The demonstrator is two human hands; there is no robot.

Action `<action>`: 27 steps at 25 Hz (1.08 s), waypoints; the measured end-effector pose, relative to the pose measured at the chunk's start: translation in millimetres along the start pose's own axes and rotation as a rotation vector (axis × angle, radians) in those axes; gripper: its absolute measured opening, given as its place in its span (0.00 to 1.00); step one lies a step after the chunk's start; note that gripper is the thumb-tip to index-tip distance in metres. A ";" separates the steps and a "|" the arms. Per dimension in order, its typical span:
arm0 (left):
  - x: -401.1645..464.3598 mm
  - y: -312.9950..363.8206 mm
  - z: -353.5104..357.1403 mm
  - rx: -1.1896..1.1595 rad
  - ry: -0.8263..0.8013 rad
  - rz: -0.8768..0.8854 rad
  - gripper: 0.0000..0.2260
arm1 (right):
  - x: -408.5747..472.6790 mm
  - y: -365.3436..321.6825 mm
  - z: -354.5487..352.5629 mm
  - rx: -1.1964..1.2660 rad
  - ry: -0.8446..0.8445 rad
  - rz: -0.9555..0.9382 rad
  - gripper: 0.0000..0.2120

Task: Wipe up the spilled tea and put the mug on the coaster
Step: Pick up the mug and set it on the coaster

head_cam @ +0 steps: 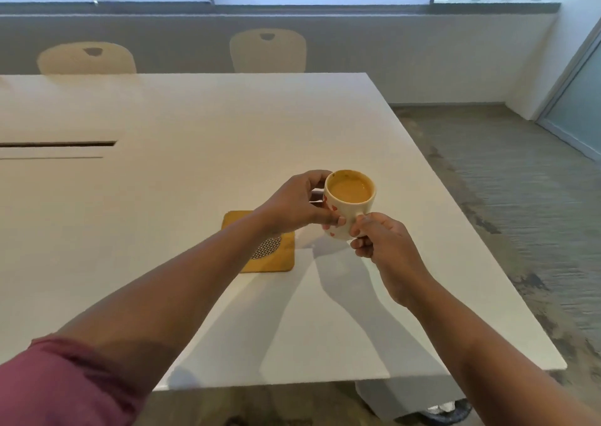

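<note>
I see both hands, left hand (294, 203) and right hand (379, 235), with fingers closed around the mug (348, 203), just right of the coaster (283, 256).

The left forearm (182, 282) lies across the near left part of the coaster (260, 247), hiding that corner and most of its round mesh centre. The left hand (292, 204) covers the left side of the mug (348, 204), and the right hand (380, 237) closes over its handle, so the handle's shape cannot be told. The mug's base is hidden behind the fingers; whether it touches the table (162, 198) cannot be told. The red marks on the mug are too small to read. The table's left side, its dark slot (58, 144) and the maroon sleeve (61, 386) are cut off by the picture's edges. Two far chairs (268, 50) show only their backs above the tabletop.
</note>
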State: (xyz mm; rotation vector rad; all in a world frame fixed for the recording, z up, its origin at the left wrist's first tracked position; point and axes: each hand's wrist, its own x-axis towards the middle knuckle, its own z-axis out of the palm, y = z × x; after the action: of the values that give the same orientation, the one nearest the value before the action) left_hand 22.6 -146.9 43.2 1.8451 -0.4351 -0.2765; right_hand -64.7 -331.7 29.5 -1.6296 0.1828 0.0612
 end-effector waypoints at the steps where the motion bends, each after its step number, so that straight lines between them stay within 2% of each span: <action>1: -7.3 -2.2 -11.8 -0.002 0.010 -0.008 0.32 | 0.6 -1.2 11.4 0.005 -0.020 0.002 0.12; 8: -49.0 -23.4 -90.7 0.061 0.001 -0.044 0.34 | -3.6 1.3 87.8 0.007 -0.165 -0.015 0.10; 12: -61.6 -38.3 -117.0 0.064 -0.015 -0.077 0.34 | -3.9 4.5 117.6 -0.003 -0.190 0.008 0.08; 27: -63.4 -70.3 -144.3 -0.006 -0.116 -0.112 0.33 | -3.3 21.3 151.4 -0.040 -0.220 0.037 0.11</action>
State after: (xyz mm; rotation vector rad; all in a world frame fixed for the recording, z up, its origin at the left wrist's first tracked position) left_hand 34.1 23.6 19.4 1.8566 -0.4108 -0.4625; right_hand -60.5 -182.0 -1.4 -1.6459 0.0426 0.2721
